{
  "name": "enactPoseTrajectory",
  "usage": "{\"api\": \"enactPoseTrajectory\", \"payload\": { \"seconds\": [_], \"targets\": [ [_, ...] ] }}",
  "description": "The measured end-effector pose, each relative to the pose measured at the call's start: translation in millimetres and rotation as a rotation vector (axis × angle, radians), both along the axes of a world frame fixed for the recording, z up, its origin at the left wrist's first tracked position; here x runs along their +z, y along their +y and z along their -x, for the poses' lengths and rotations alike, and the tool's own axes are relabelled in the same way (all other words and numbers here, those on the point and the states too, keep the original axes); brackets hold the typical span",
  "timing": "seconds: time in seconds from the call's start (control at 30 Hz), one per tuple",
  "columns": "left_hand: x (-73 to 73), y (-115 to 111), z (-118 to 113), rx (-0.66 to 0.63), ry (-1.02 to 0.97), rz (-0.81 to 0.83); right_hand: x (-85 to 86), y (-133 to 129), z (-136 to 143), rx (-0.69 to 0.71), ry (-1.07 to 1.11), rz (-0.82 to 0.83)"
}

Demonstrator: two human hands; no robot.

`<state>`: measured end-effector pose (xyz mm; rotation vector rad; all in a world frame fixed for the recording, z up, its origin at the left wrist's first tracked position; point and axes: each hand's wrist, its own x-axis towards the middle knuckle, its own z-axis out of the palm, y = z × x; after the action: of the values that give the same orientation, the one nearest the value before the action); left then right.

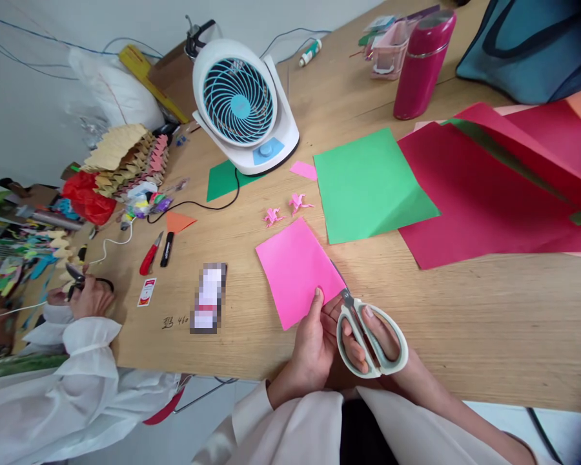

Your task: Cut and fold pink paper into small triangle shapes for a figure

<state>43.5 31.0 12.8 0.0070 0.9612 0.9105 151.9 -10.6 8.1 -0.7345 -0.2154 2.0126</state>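
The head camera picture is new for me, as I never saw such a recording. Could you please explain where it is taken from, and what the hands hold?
There is no machine arm here, only a person's bare hands. The single picture comes from a camera on that person's head, looking forward and down. The left hand holds a pink sheet; the right hand holds scissors, with the blades at the sheet's edge. On the wooden table lie a green sheet and two small pink figures, and a fan stands behind. At far left, a co-worker's hand is visible.
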Motion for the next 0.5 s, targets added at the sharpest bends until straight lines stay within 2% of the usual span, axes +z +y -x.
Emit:
{"api": "enactPoseTrajectory", "payload": {
  "seconds": [0.13, 0.3, 0.5],
  "targets": [
    [-6.4, -9, 2, -0.164, -0.11, 0.039, 5.7, 2, 0, -0.015, -0.017, -0.017],
    [-8.5, -15, 2, -0.193, -0.073, 0.016, 8.8, 4, 0, -0.002, -0.026, -0.033],
    [-1.8, -13, 3, -0.18, -0.098, 0.035, -0.7, 5, 3, -0.018, -0.024, -0.04]
  ]
}}
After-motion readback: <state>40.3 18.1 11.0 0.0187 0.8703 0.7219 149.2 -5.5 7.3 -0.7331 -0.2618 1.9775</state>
